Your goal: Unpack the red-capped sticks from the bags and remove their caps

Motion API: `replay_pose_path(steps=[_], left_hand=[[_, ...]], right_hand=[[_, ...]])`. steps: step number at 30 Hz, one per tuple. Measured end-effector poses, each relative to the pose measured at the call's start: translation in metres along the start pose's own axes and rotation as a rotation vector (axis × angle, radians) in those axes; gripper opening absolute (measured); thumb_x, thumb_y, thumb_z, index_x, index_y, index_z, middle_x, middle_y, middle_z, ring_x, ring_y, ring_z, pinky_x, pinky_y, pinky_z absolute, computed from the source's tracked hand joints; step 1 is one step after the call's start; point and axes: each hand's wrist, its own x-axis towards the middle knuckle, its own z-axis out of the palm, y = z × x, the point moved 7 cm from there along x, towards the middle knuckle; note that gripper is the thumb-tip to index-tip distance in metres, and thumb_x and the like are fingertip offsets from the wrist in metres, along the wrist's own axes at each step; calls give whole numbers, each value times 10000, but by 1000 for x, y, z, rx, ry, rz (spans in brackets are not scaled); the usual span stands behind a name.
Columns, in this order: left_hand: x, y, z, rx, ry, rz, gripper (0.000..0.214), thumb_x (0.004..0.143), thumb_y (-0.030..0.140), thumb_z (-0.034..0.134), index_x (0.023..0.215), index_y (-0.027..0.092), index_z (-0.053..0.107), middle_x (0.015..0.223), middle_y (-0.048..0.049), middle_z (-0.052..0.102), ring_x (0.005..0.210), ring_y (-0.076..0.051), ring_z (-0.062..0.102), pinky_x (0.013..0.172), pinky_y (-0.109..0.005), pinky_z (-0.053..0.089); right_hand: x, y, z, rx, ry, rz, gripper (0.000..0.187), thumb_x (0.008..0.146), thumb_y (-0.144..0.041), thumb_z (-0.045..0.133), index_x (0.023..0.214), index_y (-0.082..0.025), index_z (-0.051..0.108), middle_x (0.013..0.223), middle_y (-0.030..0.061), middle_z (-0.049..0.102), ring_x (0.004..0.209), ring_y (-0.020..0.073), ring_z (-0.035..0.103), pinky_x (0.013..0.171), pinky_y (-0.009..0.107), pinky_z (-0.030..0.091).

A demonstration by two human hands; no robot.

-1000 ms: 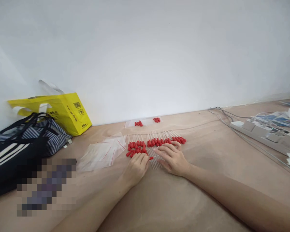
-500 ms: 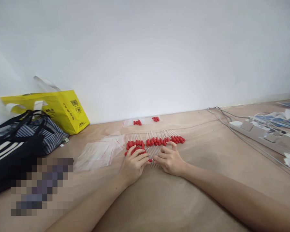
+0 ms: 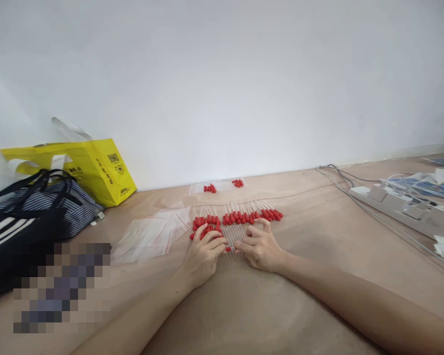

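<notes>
My left hand (image 3: 206,252) is closed, its thumb and fingertips pinching a small red rubber bulb (image 3: 228,249). Opposite it, my right hand (image 3: 262,247) is closed too, with the fingertips on a thin glass tube that meets the bulb; the exact join is too small to make out. Beneath and between both hands lies a row of bare glass tubes (image 3: 234,233). Loose red bulbs (image 3: 218,228) are partly covered by my left fingers. Just beyond, glass droppers with red bulbs (image 3: 244,217) lie side by side, bulbs toward me.
Clear zip bags (image 3: 151,231) are spread to the left. Near the wall lies a bag of droppers (image 3: 224,186). A yellow bag (image 3: 113,172) and a striped dark bag (image 3: 77,202) stand at far left. A power strip (image 3: 403,207) with cables is at right.
The red bulb and my left fingertips have shifted slightly left and toward me. My right hand stays nearly in place, and the rows of droppers look the same.
</notes>
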Motion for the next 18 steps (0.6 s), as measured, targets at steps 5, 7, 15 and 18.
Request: replay_pose_path(steps=[5,7,15,18], left_hand=[[-2,2,0,-26,12,24,221,796,91,395,755,199,584,909,13,660,900,-165,513,918,-408,303],[-4,-1,-3,-38,26,22,220,801,95,390,785,198,584,911,4,658,894,-168,511,905,-404,321],[-19,-35,-16,-10,123,-233,216,852,246,391,865,191,599,796,-44,556,736,-147,514,668,-283,448],[-22,-47,-14,-27,176,-332,258,858,239,357,994,192,571,821,-44,494,734,-134,523,678,-265,462]], right_hand=[[0,-3,-4,19,29,-20,212,843,-256,420,720,-222,589,488,-49,525,631,107,403,880,385,154],[-3,0,-5,24,23,-9,211,839,-252,424,716,-223,593,493,-46,532,628,107,408,875,383,163],[-19,37,7,-20,-62,287,219,831,-187,398,896,-183,606,667,23,583,638,130,474,662,302,287],[-23,44,20,-9,-117,348,284,812,-118,367,1018,-142,562,753,57,554,672,142,499,613,269,345]])
